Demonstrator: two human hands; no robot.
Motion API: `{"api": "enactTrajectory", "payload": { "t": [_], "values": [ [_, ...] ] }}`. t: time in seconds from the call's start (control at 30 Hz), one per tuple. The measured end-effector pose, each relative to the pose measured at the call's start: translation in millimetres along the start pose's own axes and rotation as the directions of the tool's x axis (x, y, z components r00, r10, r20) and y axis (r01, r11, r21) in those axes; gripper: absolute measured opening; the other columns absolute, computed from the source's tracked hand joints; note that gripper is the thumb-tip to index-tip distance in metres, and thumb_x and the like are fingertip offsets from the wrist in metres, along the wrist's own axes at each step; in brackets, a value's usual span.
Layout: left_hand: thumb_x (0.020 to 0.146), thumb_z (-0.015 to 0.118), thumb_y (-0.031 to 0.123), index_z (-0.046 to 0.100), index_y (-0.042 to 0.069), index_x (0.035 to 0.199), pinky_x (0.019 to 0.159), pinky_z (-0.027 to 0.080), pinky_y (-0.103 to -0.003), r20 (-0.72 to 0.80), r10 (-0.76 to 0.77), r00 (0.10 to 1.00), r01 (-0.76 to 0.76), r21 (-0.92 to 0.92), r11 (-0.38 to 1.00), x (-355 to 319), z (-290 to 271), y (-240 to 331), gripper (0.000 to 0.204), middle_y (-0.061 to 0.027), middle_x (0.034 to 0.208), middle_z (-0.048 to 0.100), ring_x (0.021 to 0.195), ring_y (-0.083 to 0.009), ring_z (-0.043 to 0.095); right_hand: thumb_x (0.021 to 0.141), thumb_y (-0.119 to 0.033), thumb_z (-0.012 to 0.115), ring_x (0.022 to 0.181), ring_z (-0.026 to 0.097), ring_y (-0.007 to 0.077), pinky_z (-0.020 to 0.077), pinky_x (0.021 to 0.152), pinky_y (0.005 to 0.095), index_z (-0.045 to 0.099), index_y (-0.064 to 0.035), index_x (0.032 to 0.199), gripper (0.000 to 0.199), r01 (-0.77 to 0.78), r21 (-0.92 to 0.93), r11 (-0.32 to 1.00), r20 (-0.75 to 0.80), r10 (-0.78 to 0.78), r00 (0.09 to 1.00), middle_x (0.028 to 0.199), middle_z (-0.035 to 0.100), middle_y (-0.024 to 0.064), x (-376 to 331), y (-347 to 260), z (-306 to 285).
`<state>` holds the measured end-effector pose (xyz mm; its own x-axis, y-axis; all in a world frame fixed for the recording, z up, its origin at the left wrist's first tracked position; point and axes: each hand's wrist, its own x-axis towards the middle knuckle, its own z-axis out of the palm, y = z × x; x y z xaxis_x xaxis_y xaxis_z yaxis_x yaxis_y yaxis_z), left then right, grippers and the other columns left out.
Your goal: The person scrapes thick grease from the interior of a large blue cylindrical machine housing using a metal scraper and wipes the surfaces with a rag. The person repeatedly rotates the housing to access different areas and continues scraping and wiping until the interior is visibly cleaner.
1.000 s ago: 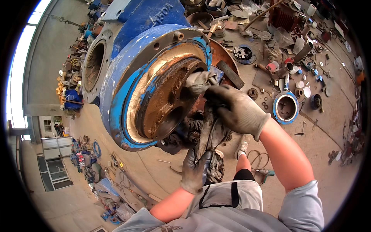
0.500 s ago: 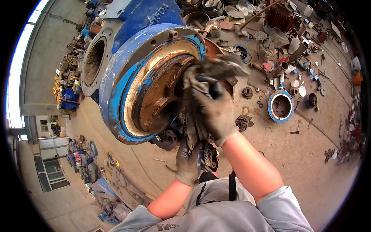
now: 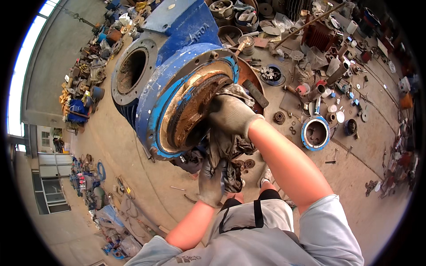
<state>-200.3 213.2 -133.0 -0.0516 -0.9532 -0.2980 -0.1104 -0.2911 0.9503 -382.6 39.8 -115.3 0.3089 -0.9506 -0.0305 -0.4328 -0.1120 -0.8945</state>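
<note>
A large blue pump casing (image 3: 151, 99) is in front of me, its round flanged end turned toward me. Within the flange, a bright metal ring surrounds a rusty brown inner face (image 3: 195, 111) with dark openings. My right hand (image 3: 233, 116), in a grey, dirt-blackened glove, presses a dark, grimy rag (image 3: 220, 144) against the right part of that face; its fingertips are out of sight. Below the casing, my gloved left hand (image 3: 212, 182) is closed around the rag's hanging lower end.
Behind the casing's right side are an orange-brown pan (image 3: 248, 75) and a brush (image 3: 242, 46). A blue-rimmed ring with a handle (image 3: 315, 133) lies on the floor at right, among gears, cups and scattered parts. Hoses and tools lie at lower left.
My right hand and the rag's upper part went from blurred, in front of the flange, to up against the inner face. My view has shifted slightly; the left hand still grips the rag.
</note>
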Motion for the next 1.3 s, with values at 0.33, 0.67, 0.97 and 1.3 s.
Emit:
{"api": "enactTrajectory", "payload": {
  "t": [0.33, 0.67, 0.97, 1.3],
  "values": [
    [0.100, 0.065, 0.004, 0.066, 0.013, 0.152, 0.117, 0.050, -0.051, 0.017, 0.094, 0.995, -0.096, 0.230, 0.968, -5.0, 13.2, 3.1, 0.053, -0.0266, 0.156, 0.058, 0.138, -0.0477, 0.060, 0.097, -0.036, 0.072, 0.115, 0.077, 0.0375, 0.0603, 0.099, 0.0501, 0.078, -0.0096, 0.129, 0.042, 0.216, -0.494, 0.842, 0.112, -0.185, 0.976, 0.127, 0.079, 0.0167, 7.3, 38.6, 3.2],
    [0.110, 0.066, 0.016, 0.066, 0.000, 0.147, 0.111, 0.051, -0.037, -0.034, 0.267, 0.963, -0.243, 0.318, 0.916, 20.1, 33.9, -12.8, 0.040, -0.0162, 0.142, 0.071, 0.126, -0.0263, 0.068, 0.094, -0.027, 0.075, 0.119, 0.077, 0.0345, 0.0608, 0.101, 0.0470, 0.083, -0.0113, 0.125, 0.035, 0.081, -0.734, 0.675, 0.135, 0.028, 0.990, 0.127, 0.080, 0.0168, 17.4, -5.2, -5.6],
    [0.112, 0.067, 0.023, 0.067, 0.000, 0.145, 0.107, 0.052, -0.035, -0.208, 0.062, 0.976, -0.074, -0.054, 0.996, -17.7, 34.4, 7.8, 0.040, -0.0101, 0.134, 0.077, 0.119, -0.0191, 0.069, 0.100, -0.007, 0.056, 0.123, 0.071, 0.0395, 0.0555, 0.110, 0.0436, 0.076, -0.0074, 0.132, 0.037, 0.668, -0.190, 0.719, 0.187, -0.642, 0.744, 0.127, 0.077, 0.0185, 23.3, 50.8, -22.5],
    [0.108, 0.071, 0.019, 0.068, 0.001, 0.141, 0.107, 0.053, -0.034, -0.196, 0.111, 0.974, -0.055, 0.269, 0.962, -16.3, 42.1, 102.9, 0.037, -0.0101, 0.132, 0.077, 0.120, -0.0171, 0.068, 0.106, -0.019, 0.057, 0.105, 0.071, 0.0277, 0.0564, 0.101, 0.0435, 0.073, -0.0052, 0.122, 0.027, 0.434, 0.878, 0.200, -0.460, 0.112, 0.881, 0.111, 0.075, 0.0108, 31.0, 72.2, 98.5]
  ]
}}
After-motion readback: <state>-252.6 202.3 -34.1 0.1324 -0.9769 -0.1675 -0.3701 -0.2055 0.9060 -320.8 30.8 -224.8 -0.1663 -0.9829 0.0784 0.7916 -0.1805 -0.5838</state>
